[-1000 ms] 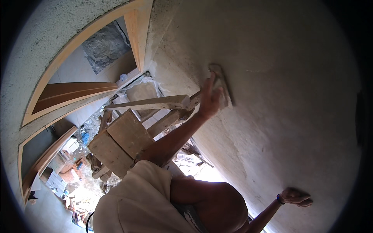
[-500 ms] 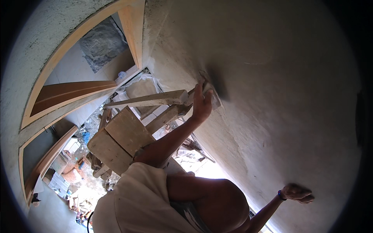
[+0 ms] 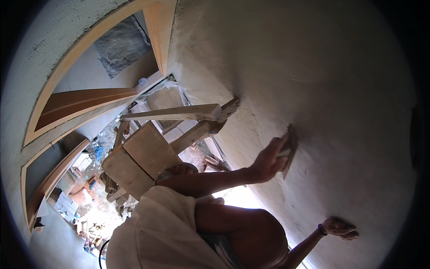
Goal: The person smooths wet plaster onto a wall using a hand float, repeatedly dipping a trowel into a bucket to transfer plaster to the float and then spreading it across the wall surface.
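Head view: left hand (image 3: 267, 160) gripping trowel (image 3: 290, 150).

Building site, a house interior under construction. Bare, freshly plastered wall (image 3: 322, 80) throughout; beside it, rough wooden scaffold planks (image 3: 148, 152); left of the wall, an unpainted wooden door frame (image 3: 156, 31); below the planks, rubble and debris (image 3: 89, 179) over the floor.
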A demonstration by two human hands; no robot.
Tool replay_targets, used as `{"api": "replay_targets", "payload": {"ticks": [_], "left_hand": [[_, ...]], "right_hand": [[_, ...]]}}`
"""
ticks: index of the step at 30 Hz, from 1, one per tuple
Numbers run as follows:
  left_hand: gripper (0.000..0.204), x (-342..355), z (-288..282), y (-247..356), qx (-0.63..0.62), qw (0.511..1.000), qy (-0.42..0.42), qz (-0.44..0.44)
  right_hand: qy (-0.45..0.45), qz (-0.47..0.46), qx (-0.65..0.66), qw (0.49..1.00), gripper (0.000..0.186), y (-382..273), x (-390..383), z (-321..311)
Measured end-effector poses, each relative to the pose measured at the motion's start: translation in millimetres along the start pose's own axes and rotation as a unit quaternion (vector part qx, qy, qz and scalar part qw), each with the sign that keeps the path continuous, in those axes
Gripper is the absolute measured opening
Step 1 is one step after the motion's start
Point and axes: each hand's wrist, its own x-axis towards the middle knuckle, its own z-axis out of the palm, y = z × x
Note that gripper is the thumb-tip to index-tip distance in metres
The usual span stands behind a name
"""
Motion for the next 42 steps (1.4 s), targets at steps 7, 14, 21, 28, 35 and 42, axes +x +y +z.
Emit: {"api": "replay_targets", "payload": {"ticks": [7,14,21,28,35,42], "left_hand": [[0.067,60.5,-93.3,-77.2,0.162,0.964,0.2,-0.071],[0.069,6.3,-9.4,-91.7,0.208,0.969,0.127,0.026],[0.073,-55.8,-0.9,-87.0,0.14,0.984,0.057,-0.093],[0.072,59.3,-93.8,-68.7,0.158,0.963,0.18,-0.126],[0.078,-48.3,11.5,-112.2,0.137,0.978,0.005,-0.157],[0.078,-60.1,-16.3,-90.1,0.115,0.976,0.034,-0.18]], "right_hand": [[0.022,-0.053,0.024,0.998,0.061,-6.5,7.2,2.1],[0.037,-0.093,-0.006,0.995,0.057,-19.0,18.0,4.9],[0.004,-0.027,-0.004,1.0,0.06,-13.1,12.4,-1.1],[0.016,-0.01,0.019,1.0,0.058,-13.0,7.0,-0.1],[0.029,-0.054,0.007,0.998,0.06,-20.8,14.5,1.9],[0.005,-0.023,0.025,0.999,0.06,-12.3,10.8,-2.3]]}}
